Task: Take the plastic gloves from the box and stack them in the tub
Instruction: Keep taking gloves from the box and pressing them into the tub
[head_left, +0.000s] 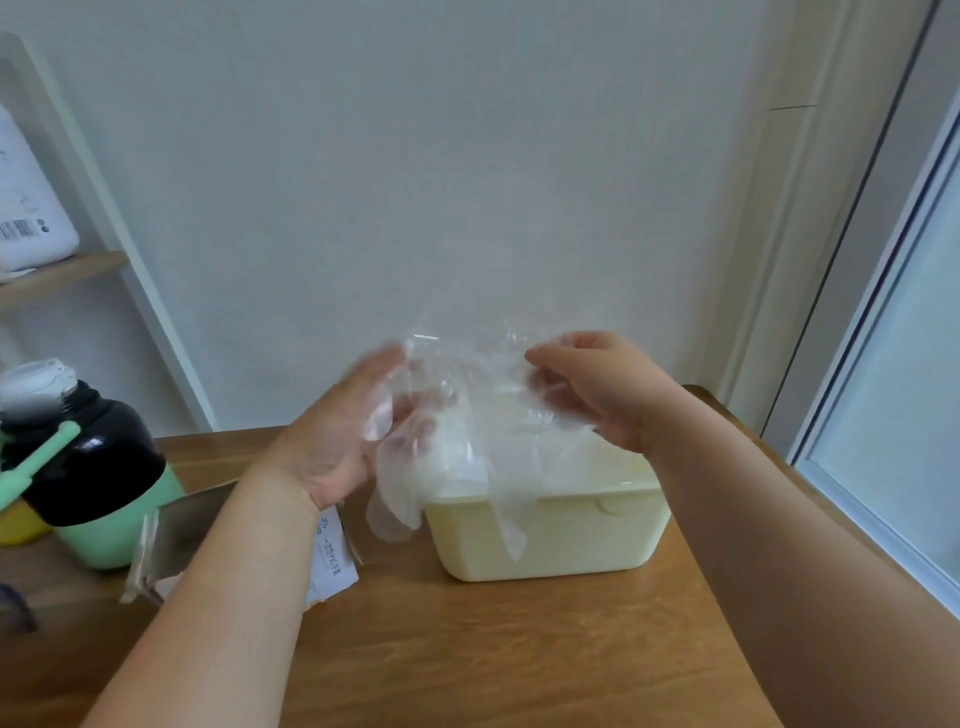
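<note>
A wooden table (467, 649) is carrying everything, running up against a pale wall. A pale yellow tub (550, 535) is sitting toward the table's right rear, with its mouth facing up. At the left edge a green flask (98, 467) with a black top is standing upright, and just beside it an opened box (192, 530) is lying on its side, half hidden behind the left forearm. The plastic gloves (467, 415), clear and crumpled, are hanging in the air above the tub's near left corner, their fingers dangling down in front of its front wall. The right grip (597, 384) is pinching the gloves' upper right edge between thumb and curled fingers. The left grip (332, 431) is lying against their left side, palm turned inward; its fingers are blurring behind the film, so I cannot tell whether it is closing on them.
</note>
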